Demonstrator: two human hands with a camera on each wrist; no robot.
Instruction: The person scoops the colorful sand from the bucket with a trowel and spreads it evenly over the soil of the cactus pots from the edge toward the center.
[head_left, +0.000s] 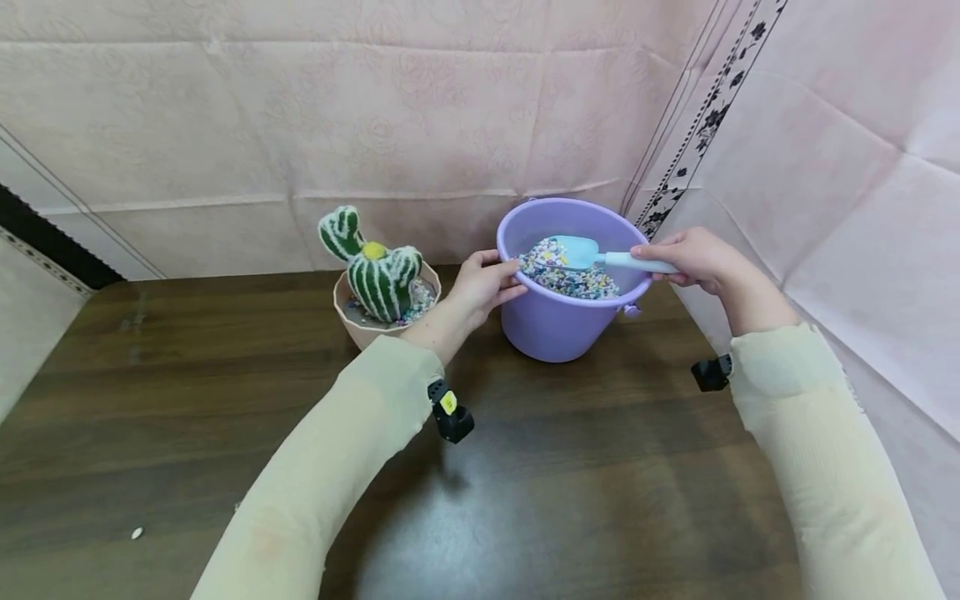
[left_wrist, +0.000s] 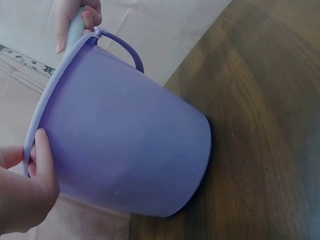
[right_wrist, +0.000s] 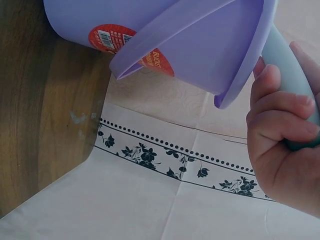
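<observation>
Pink sheeting [head_left: 450, 100] closes the scene on the far side and along the right, and below it lies the dark wooden tabletop [head_left: 525, 483], the largest surface we see. Against its far edge, toward the far right corner, stands the purple bucket [head_left: 558, 325], upright and partly filled with coloured gravel [head_left: 577, 282]; we judge it is kept near the person so that both arms reach it without stretching. Beside it to the left, near but apart from it, sits the beige pot [head_left: 360, 327] holding a green-and-white cactus [head_left: 378, 275], with a little of the same gravel around its base.

Our left hand [head_left: 480, 287] grips the bucket's near-left rim, thumb outside and fingers curled over the edge; the left wrist view confirms the pinch on the rim [left_wrist: 31, 150]. We read this hold as a brace that keeps the light bucket from sliding or tipping.

Our right hand [head_left: 693, 254] is closed round the handle of the pale blue scoop [head_left: 581, 250], fingers wrapped fully about it, as the right wrist view also shows. The scoop's blade lies low over the gravel inside the bucket, its handle crossing the right rim; whether the blade carries any gravel we cannot tell.

A small white speck [head_left: 137, 533] lies near the tabletop's near left edge.
</observation>
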